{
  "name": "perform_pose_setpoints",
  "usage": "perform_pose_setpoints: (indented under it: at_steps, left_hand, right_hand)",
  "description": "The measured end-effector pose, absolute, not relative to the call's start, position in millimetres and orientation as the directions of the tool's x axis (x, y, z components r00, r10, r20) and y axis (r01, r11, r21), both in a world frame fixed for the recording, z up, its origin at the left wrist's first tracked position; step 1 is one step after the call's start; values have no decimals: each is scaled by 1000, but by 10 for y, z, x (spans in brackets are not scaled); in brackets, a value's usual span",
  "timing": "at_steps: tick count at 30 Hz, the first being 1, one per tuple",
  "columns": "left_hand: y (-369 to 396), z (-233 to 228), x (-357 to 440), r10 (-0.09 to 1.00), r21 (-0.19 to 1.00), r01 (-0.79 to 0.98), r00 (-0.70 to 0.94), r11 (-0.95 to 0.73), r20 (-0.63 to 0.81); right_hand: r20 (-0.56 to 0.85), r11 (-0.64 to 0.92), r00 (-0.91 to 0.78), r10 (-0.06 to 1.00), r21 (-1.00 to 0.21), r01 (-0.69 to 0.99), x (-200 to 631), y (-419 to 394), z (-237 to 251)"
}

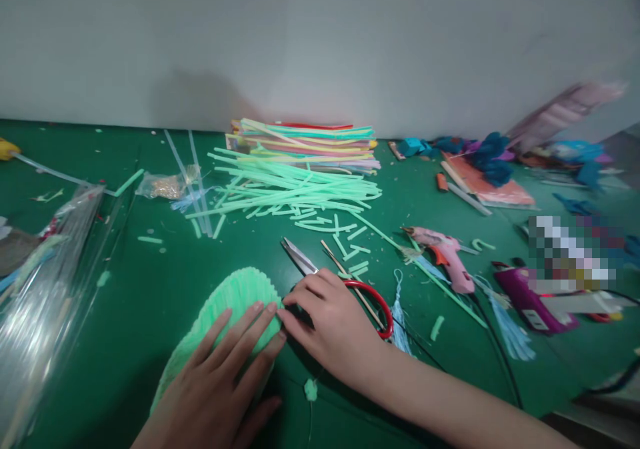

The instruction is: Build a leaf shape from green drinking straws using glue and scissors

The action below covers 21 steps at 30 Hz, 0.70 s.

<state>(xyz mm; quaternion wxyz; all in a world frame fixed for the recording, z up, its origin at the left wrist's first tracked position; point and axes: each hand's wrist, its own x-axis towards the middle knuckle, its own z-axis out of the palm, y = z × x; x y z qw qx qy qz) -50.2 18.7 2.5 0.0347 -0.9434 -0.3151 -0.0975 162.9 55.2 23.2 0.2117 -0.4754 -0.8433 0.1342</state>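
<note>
Wall: a plain pale wall stands behind the table, far behind the ribbed piece.
Table: a dark green table top carries everything; the ribbed piece lies at its near edge.
Straw heap: a loose heap of mint green straws lies behind the ribbed piece, with a flat stack of coloured straws further back, by the wall.
Plastic sleeves: clear bags lie to the left of the ribbed piece.
Ribbed piece: a curved mint green ribbed sheet, seemingly made of straws side by side, lies flat under the hands.
Left hand: the left hand lies open and flat on the ribbed piece, fingers spread, pressing it down, gripping nothing.
Right hand: the right hand rests just right of the ribbed piece, fingertips at its edge, lying over the scissors; it closes on nothing that I can see.
Scissors: the red-handled scissors lie partly under the right hand, blades pointing back and left.
Glue gun: a pink glue gun lies well to the right of the ribbed piece.
Step in hand: I judge the hands are holding and pressing the sheet's edge flat.
Next move: it probably calls for firm left pressure and a careful fingertip grip at the edge.
</note>
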Motion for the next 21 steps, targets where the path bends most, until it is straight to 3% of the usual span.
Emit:
perform_pose_setpoints:
  at_steps: [4, 12, 21]
  left_hand:
    - [179, 28, -503, 586, -6, 600, 784, -800, 207]
    - [207, 11, -497, 557, -22, 572, 805, -820, 203]
    - [216, 20, -487, 575, 38, 581, 793, -813, 200]
  right_hand:
    - [209, 591, -555, 805, -348, 727, 1625, 636, 269]
    - [134, 515, -513, 848, -440, 736, 1639, 807, 294]
    - [131, 562, -549, 826, -284, 777, 1578, 763, 261]
